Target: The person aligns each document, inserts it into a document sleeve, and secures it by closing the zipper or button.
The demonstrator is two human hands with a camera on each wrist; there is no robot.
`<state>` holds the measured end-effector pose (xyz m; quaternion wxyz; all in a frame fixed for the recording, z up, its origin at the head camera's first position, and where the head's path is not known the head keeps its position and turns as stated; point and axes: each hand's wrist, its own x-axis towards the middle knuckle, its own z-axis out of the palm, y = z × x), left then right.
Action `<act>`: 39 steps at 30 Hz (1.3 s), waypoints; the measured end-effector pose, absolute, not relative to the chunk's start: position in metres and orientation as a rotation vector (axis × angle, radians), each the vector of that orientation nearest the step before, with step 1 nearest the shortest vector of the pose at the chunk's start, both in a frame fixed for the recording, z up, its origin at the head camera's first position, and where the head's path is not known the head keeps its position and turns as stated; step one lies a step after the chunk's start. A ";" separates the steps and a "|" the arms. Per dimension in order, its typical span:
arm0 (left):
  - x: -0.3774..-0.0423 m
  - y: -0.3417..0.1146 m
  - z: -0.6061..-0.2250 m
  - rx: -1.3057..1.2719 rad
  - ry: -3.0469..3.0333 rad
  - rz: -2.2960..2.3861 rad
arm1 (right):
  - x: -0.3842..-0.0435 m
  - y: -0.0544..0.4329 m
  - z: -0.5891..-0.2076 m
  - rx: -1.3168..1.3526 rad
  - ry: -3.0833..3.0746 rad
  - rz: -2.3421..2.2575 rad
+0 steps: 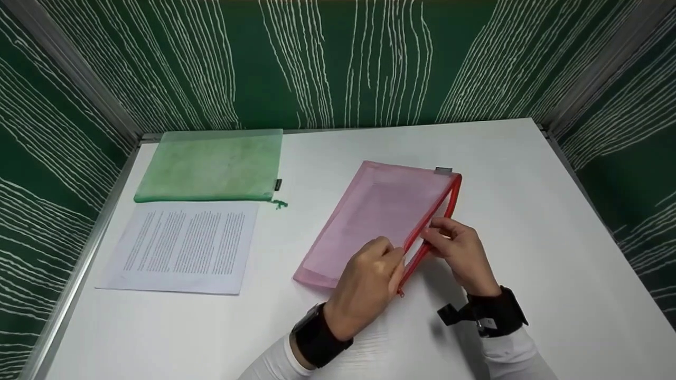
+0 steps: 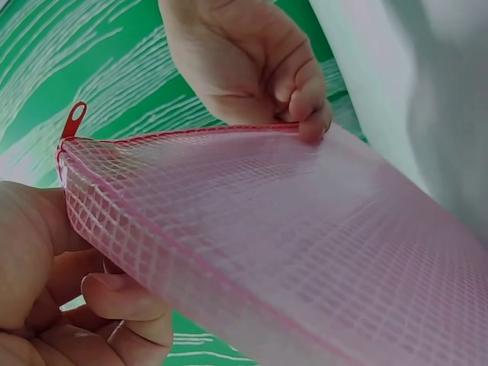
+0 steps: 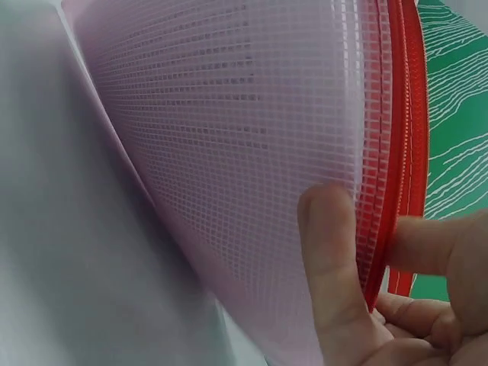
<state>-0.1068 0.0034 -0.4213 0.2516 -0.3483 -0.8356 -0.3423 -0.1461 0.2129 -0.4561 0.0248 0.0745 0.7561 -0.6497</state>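
A pink mesh zip pouch [image 1: 380, 206] lies slanted on the white table, its red-zippered side raised and gaping. White paper [image 1: 413, 250] shows in the opening, and printed lines show through the mesh in the right wrist view. My left hand [image 1: 369, 279] grips the pouch at its near corner, beside the red zipper pull [image 2: 74, 120]. With thumb and fingers, my right hand [image 1: 465, 256] pinches the zippered edge around the middle of the opening. One right finger [image 3: 328, 236] lies along the outside of the mesh.
At the back left lies a green mesh zip pouch [image 1: 211, 166] with a green cord on its corner. A printed sheet stack [image 1: 185, 248] sits just in front of it. Green walls with white streaks [image 1: 338, 63] border the table's back and sides.
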 end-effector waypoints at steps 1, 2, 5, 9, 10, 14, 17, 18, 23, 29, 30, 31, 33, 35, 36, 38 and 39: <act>-0.107 0.003 -0.421 -0.943 -2.274 -0.942 | -0.146 0.212 -0.456 0.225 2.345 -2.014; -0.108 0.002 -0.421 -0.938 -2.276 -0.950 | -0.146 0.212 -0.455 0.220 2.350 -2.020; -0.109 0.001 -0.419 -0.922 -2.282 -0.988 | -0.145 0.210 -0.454 0.204 2.358 -2.048; -0.111 -0.002 -0.417 -0.908 -2.284 -1.057 | -0.143 0.208 -0.451 0.177 2.340 -2.119; -0.112 -0.003 -0.417 -0.905 -2.283 -1.073 | -0.142 0.208 -0.450 0.164 2.328 -2.149; -0.115 -0.005 -0.418 -0.894 -2.273 -1.149 | -0.139 0.207 -0.448 0.074 2.288 -2.252; -0.118 -0.008 -0.416 -0.899 -2.270 -1.226 | -0.136 0.208 -0.447 0.007 2.269 -2.302; -0.120 -0.009 -0.416 -0.909 -2.272 -1.255 | -0.135 0.207 -0.446 -0.012 2.264 -2.318; -0.128 -0.022 -0.411 -1.042 -2.297 -1.407 | -0.134 0.207 -0.444 -0.077 2.227 -2.406; -0.139 -0.049 -0.399 -1.261 -2.350 -1.468 | -0.134 0.210 -0.446 -0.154 2.158 -2.500; -0.139 -0.053 -0.398 -1.285 -2.364 -1.459 | -0.134 0.210 -0.446 -0.162 2.148 -2.508; -0.139 -0.055 -0.396 -1.299 -2.377 -1.447 | -0.135 0.210 -0.446 -0.171 2.136 -2.516; -0.137 -0.058 -0.394 -1.310 -2.392 -1.402 | -0.135 0.210 -0.447 -0.184 2.119 -2.530; -0.136 -0.058 -0.394 -1.311 -2.389 -1.331 | -0.135 0.209 -0.447 -0.199 2.095 -2.552; -0.135 -0.057 -0.393 -1.308 -2.385 -1.291 | -0.136 0.209 -0.447 -0.206 2.085 -2.562; -0.134 -0.056 -0.394 -1.299 -2.370 -1.201 | -0.136 0.209 -0.448 -0.210 2.077 -2.574; -0.133 -0.055 -0.394 -1.296 -2.358 -1.156 | -0.136 0.208 -0.448 -0.212 2.071 -2.579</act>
